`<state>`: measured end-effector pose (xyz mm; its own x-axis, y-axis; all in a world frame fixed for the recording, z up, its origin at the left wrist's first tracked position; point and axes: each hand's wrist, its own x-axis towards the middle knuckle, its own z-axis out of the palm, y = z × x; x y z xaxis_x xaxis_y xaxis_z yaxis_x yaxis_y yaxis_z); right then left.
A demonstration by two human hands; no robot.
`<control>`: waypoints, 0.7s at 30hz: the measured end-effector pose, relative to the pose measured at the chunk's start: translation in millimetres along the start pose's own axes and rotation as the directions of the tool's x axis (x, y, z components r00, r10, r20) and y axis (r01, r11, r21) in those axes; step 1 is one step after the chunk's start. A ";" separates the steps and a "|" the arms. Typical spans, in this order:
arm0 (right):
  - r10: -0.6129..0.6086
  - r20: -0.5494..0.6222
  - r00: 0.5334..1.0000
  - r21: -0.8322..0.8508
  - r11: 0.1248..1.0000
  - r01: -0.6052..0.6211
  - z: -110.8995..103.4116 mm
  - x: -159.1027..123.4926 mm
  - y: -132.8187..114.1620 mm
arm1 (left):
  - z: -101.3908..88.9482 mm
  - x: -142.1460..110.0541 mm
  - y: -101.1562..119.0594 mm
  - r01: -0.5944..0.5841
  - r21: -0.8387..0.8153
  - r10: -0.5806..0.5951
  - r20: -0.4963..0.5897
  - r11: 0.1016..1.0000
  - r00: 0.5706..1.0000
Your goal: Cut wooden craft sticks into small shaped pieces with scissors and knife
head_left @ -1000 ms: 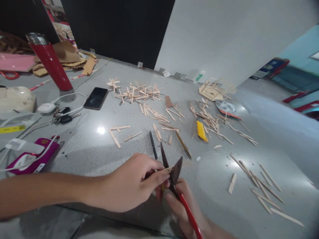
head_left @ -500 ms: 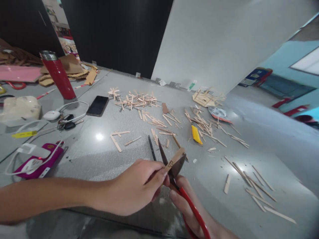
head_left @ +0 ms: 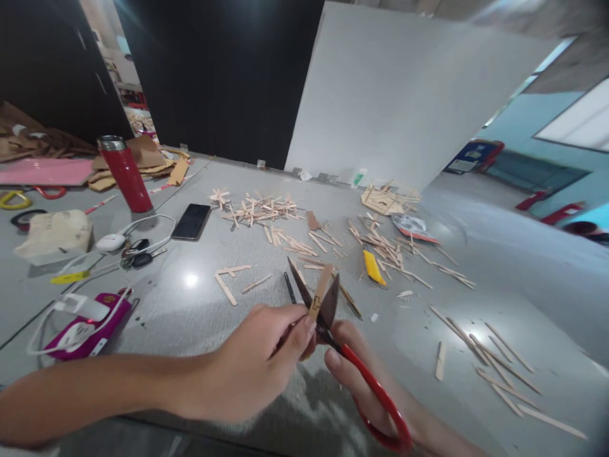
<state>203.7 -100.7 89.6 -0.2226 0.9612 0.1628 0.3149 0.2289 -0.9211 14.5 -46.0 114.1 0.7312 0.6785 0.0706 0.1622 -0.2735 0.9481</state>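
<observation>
My left hand (head_left: 266, 358) pinches a popsicle stick (head_left: 322, 289) that bears dark pen marks near its lower end. The stick points up and away, between the spread blades of a pair of scissors (head_left: 378, 387) with red handles. My right hand (head_left: 359, 374) is wrapped round those handles. Whether a blade touches the stick I cannot tell. Just beyond the blades lie a black pen (head_left: 289, 287) and a brownish thin rod (head_left: 351, 301). Left of them, several sticks form an angled shape (head_left: 224, 287) on the table.
Piles of popsicle sticks (head_left: 266, 208) lie across the grey table (head_left: 181, 324). A yellow cutter (head_left: 373, 268) and a stick frame (head_left: 383, 200) are on the right. Leftward are a phone (head_left: 191, 222), keys (head_left: 141, 255), a red flask (head_left: 126, 178) and a purple power bank (head_left: 111, 317) with cables.
The popsicle stick has swung from nearly edge-on to upright, its marked face now showing between the blades. The scissors turned slightly with my right hand. The camera view tilted upward.
</observation>
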 end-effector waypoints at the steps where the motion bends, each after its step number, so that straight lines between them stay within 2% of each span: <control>1: -0.012 -0.013 1.000 0.016 1.000 0.013 1.3 -0.6 3.0 | 0.5 -0.5 -0.4 0.002 0.003 -0.002 -0.011 1.000 1.000; 5: 0.014 0.020 1.000 0.076 0.997 -0.016 3.5 -9.2 19.9 | 2.2 -0.4 -3.5 0.019 0.079 -0.016 -0.034 0.997 0.999; 8: 0.048 0.059 0.997 0.084 0.995 -0.053 1.7 -17.0 31.3 | 3.0 1.8 -7.6 0.027 0.131 -0.027 -0.005 0.991 1.000; 15: 0.053 0.074 0.996 0.071 0.996 -0.058 -1.2 -31.6 55.3 | 4.2 4.2 -17.1 0.058 0.228 -0.076 0.073 0.972 0.994; 21: 0.085 0.111 0.990 0.047 0.995 -0.091 -2.6 -35.2 60.0 | 3.5 1.3 -21.6 0.082 0.298 -0.113 0.088 0.951 0.990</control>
<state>232.8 -120.4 29.5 -0.2961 0.9542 0.0434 0.2896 0.1330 -0.9478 14.3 -41.6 92.6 0.7636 0.6424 -0.0649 0.4122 -0.4077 0.8148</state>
